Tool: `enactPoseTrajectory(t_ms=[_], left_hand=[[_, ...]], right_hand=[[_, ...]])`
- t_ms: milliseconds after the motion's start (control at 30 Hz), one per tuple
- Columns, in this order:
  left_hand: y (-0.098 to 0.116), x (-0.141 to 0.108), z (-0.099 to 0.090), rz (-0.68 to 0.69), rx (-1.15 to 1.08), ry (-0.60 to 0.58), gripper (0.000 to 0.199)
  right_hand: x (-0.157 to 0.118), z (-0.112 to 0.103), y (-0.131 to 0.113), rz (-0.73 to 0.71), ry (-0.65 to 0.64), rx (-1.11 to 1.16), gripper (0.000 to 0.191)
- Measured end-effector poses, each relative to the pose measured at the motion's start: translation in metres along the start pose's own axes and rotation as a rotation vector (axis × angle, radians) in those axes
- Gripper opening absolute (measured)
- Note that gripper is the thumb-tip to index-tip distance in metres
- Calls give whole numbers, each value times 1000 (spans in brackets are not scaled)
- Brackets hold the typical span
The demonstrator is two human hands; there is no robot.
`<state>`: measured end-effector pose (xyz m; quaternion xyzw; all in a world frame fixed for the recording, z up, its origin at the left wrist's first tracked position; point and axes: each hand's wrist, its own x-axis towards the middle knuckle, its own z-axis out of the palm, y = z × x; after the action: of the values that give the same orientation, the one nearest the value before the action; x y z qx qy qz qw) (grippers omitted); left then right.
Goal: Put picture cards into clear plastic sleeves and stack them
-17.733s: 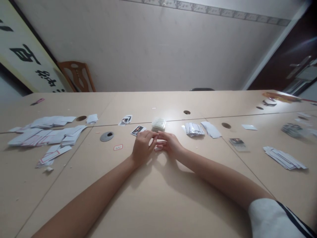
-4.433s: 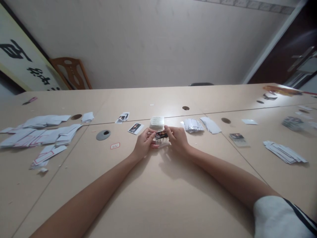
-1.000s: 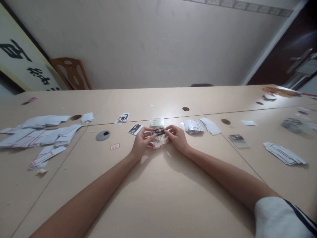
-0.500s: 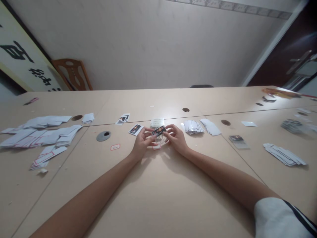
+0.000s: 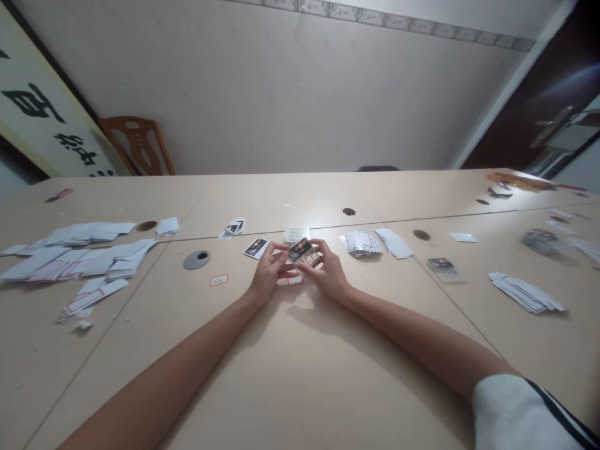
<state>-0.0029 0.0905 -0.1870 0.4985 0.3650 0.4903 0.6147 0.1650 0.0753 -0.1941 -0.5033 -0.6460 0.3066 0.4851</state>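
Observation:
A small dark printed card point(image 5: 300, 249) with a clear lower part is held between my two hands, above the middle of the table. My left hand point(image 5: 269, 272) grips its left edge with thumb and fingers. On the other side, my right hand point(image 5: 327, 269) pinches the right edge. Just beyond the hands lies a pale, see-through stack point(image 5: 297, 235). A dark photo card with a white border point(image 5: 255, 247) rests left of my left hand. Beneath the hands, a red-edged label point(image 5: 295, 281) is partly visible on the table.
Piles of white slips point(image 5: 84, 259) cover the left side of the table point(image 5: 300, 375). Another red-edged label point(image 5: 219, 280) lies near a grey grommet point(image 5: 197, 259). Silvery packets point(image 5: 363, 243), white cards point(image 5: 394, 242), a clear-bottomed stack point(image 5: 444, 270) and more strips point(image 5: 525, 292) lie right.
The card between my hands is turned and raised a little, showing more of its clear lower part. The view has shifted slightly, moving items on the right leftward.

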Motion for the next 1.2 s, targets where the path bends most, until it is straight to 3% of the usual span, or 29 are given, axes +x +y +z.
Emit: enactPoseTrajectory(t_ms=[167, 333, 433, 500, 600, 733, 800, 900, 1033, 1100, 1200], left_hand=[[2, -2, 1, 20, 32, -35, 45], [3, -3, 5, 72, 74, -73, 46], [4, 2, 2, 198, 160, -57, 42], [6, 7, -7, 341, 329, 28, 35], [12, 17, -29, 474, 749, 254, 23], [19, 24, -55, 374, 1180, 467, 28], [21, 25, -62, 297, 1285, 524, 30], [22, 26, -69, 253, 1370, 552, 31], [17, 29, -74, 195, 1426, 553, 34], [13, 30, -75, 147, 1465, 514, 38], [10, 31, -75, 98, 1532, 440, 40]], right_hand=[[-3, 5, 1, -95, 7, -33, 70], [-3, 5, 6, -212, 91, -188, 65], [-8, -2, 7, -240, 146, -254, 63], [-15, -14, 8, -247, 208, -303, 63], [-28, -42, 15, -233, 338, -373, 63], [-43, -102, 35, -173, 524, -511, 69], [-45, -138, 46, -84, 638, -575, 75], [-43, -191, 56, 183, 766, -692, 72], [-41, -248, 58, 394, 930, -797, 73], [-41, -267, 59, 563, 902, -819, 75], [-44, -284, 66, 807, 686, -835, 72]])
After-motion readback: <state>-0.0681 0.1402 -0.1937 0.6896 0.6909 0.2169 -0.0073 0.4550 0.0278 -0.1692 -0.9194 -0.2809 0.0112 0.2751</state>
